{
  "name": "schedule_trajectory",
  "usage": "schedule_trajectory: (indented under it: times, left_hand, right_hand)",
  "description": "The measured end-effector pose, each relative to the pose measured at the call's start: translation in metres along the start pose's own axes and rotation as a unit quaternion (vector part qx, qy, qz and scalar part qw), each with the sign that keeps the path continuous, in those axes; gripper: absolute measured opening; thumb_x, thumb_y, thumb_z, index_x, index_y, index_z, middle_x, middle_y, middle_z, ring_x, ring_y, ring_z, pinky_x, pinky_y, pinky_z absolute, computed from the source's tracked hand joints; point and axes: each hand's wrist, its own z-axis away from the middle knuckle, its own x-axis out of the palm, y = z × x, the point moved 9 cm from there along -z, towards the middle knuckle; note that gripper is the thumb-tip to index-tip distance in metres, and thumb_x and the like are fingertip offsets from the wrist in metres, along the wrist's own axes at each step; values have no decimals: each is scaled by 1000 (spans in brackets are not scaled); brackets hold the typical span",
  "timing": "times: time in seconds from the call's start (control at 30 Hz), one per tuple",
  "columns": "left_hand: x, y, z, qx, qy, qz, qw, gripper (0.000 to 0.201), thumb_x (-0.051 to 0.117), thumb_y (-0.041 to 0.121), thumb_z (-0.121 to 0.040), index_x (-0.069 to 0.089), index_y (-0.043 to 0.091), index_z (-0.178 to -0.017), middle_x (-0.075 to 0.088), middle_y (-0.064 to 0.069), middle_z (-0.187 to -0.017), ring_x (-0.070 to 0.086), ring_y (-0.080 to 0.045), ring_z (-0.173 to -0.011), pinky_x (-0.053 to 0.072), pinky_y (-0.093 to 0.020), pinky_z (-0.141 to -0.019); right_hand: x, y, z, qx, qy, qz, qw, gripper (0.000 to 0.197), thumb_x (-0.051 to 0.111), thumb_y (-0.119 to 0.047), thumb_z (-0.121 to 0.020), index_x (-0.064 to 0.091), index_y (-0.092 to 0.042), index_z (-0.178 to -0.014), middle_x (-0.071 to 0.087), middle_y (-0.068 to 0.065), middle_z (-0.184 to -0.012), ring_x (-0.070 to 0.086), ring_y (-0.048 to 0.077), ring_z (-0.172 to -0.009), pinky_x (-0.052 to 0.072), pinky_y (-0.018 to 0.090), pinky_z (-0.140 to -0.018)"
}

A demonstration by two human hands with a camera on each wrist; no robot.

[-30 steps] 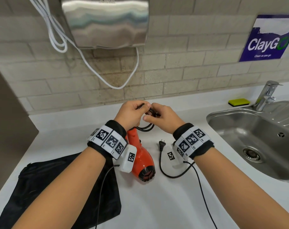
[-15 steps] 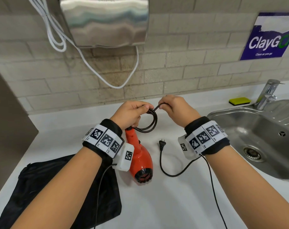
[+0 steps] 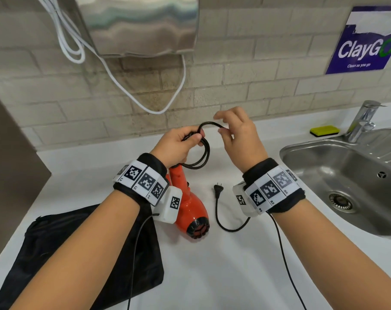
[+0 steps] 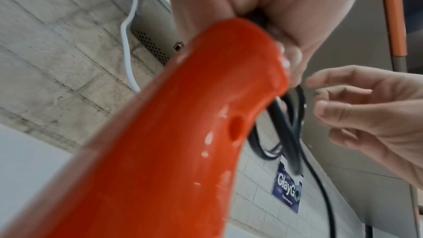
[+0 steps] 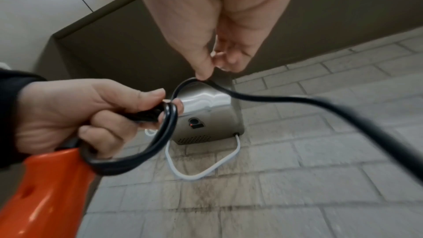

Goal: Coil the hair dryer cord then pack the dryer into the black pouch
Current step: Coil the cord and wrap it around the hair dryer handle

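The orange hair dryer [image 3: 190, 211] lies on the white counter [image 3: 223, 276], its handle pointing up toward my left hand [image 3: 193, 138]. That hand grips a small coil of black cord [image 3: 204, 155] at the handle's end [image 5: 45, 187]. One more loop [image 3: 210, 124] arcs from it over to my right hand [image 3: 225, 126]. The right fingers are spread and relaxed, and only the thumb tip [image 5: 203, 74] touches the cord. The rest of the cord runs under my right wrist down to the plug [image 3: 217, 189] on the counter. The black pouch [image 3: 67, 253] lies flat at the lower left.
A steel sink [image 3: 319, 153] with a faucet [image 3: 362, 119] and a yellow sponge [image 3: 324, 130] is at the right. A wall hand dryer [image 3: 140, 25] with a white cable [image 3: 122, 86] hangs above. A brown panel [image 3: 11, 164] bounds the left side.
My right hand has moved up and right, away from the left, and its fingers have gone from a pinch to spread. A new cord loop stands between the hands.
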Motion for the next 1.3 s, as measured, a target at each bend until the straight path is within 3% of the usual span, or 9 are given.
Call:
schedule_trajectory:
  times: [0.17, 0.33, 0.47, 0.6, 0.7, 0.83, 0.93, 1.1, 1.3]
  left_hand:
    - [-13, -7, -1, -13, 60, 17, 998, 15, 47, 15, -94, 59, 22, -88, 57, -1, -73, 26, -3, -28, 25, -13, -33]
    - [-10, -7, 2, -13, 67, 24, 997, 13, 47, 16, -94, 59, 19, -93, 57, 1, -72, 25, -3, -29, 24, -14, -34]
    - [-7, -5, 6, -4, 62, 15, 998, 15, 48, 18, -94, 61, 25, -88, 58, 2, -73, 26, -3, -31, 25, -15, -35]
    - [-3, -4, 7, -3, 57, 21, 998, 18, 48, 19, -94, 61, 26, -85, 59, 2, -73, 26, -3, -31, 25, -15, -36]
    - [-3, -3, 7, -2, 61, 24, 998, 17, 47, 20, -95, 61, 21, -87, 58, 2, -72, 27, -3, -30, 25, -14, -35]
    - [-7, -5, 7, -4, 66, 28, 997, 16, 46, 20, -95, 61, 17, -91, 57, 2, -72, 28, -3, -29, 25, -13, -34]
    - [-9, -7, 4, -6, 73, 25, 997, 15, 46, 20, -95, 61, 18, -92, 58, 3, -73, 28, -3, -29, 25, -12, -34]
    - [-9, -6, -2, 0, 84, 11, 996, 13, 49, 21, -94, 62, 18, -95, 58, 3, -75, 28, -3, -27, 25, -13, -34]
    - [-3, 0, 0, 3, 78, 21, 997, 17, 44, 20, -96, 59, 15, -102, 44, 15, -32, 25, -3, -26, 23, -15, -35]
  right_hand:
    - [43, 20, 38, 31, -147, -22, 988, 10, 50, 0, -84, 57, -7, -83, 51, -2, -77, 45, 9, -62, 35, 12, -60]
    - [126, 91, 125, 177, -491, 112, 846, 24, 51, -25, -90, 59, -19, -111, 59, 7, -113, 56, 23, -102, 45, 30, -87]
    - [139, 122, 162, 253, -541, 173, 783, 45, 45, -35, -92, 37, -33, -136, 42, 5, -143, 44, 24, -128, 35, 34, -106]
    - [144, 133, 165, 250, -531, 225, 778, 28, 49, -40, -88, 50, -21, -108, 58, 9, -112, 57, 27, -105, 45, 36, -87]
    - [141, 145, 168, 261, -527, 279, 759, 41, 55, -19, -85, 48, -9, -125, 61, 12, -117, 60, 29, -105, 50, 36, -91]
    - [120, 143, 147, 314, -418, 164, 836, 51, 46, 1, -85, 31, -11, -132, 59, 15, -108, 56, 26, -85, 45, 32, -74]
    - [85, 122, 108, 323, -249, 70, 910, 39, 42, -10, -93, 38, -5, -131, 59, 19, -111, 58, 31, -96, 44, 35, -78]
    - [23, 55, 62, 191, 12, -50, 980, 23, 38, -19, -96, 55, -7, -105, 46, -6, -63, 41, 11, -54, 29, 23, -51]
    - [27, 11, 49, 81, -46, 43, 995, 23, 47, -19, -91, 65, -9, -100, 57, 7, -79, 51, 22, -72, 39, 29, -62]
